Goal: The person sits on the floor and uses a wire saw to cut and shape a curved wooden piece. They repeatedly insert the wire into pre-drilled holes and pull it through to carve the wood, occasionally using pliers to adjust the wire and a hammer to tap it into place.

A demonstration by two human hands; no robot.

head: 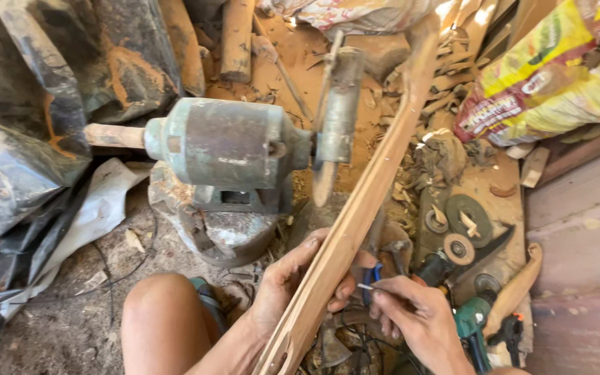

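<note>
In front of the grinder, a long wooden slat runs diagonally up past its wheel. Left hand wraps the slat's lower part, grip closed on it. Right hand just beside, fingers pinched shut on a thin pencil-like stick, tip near the slat; discs lie to the right.

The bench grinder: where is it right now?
In the head view, the bench grinder sits upper centre-left, left of the long wooden strip gripped by the left hand.
</note>
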